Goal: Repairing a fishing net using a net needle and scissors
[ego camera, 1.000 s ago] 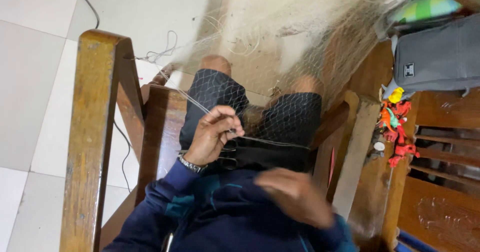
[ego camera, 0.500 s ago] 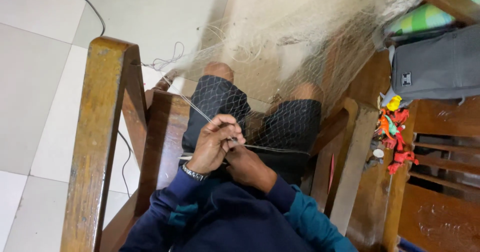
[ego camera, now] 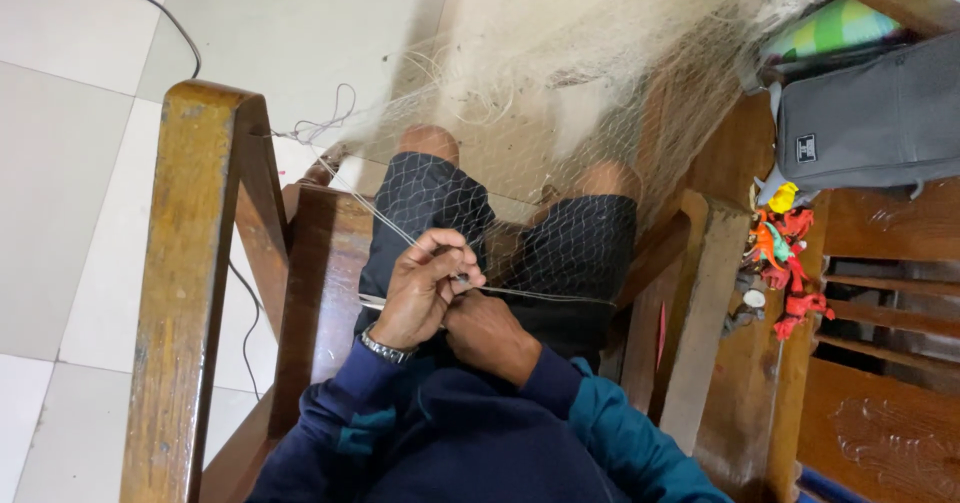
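Both hands bunched at lap centre: left hand (ego camera: 420,288) pinching taut line (ego camera: 380,218), right hand (ego camera: 487,330) closed under it. Fishing net (ego camera: 560,133) heaped at 12 o'clock. Risk, imo: loose mesh snagging chair arm (ego camera: 185,293) at 9, line slipping.

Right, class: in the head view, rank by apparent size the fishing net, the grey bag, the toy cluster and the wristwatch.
1. fishing net
2. grey bag
3. toy cluster
4. wristwatch, though it sits nearer the camera than the toys.

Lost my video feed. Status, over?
Left hand pinching pale mesh fishing net over lap. Right hand beneath, touching it. Nothing in the way.
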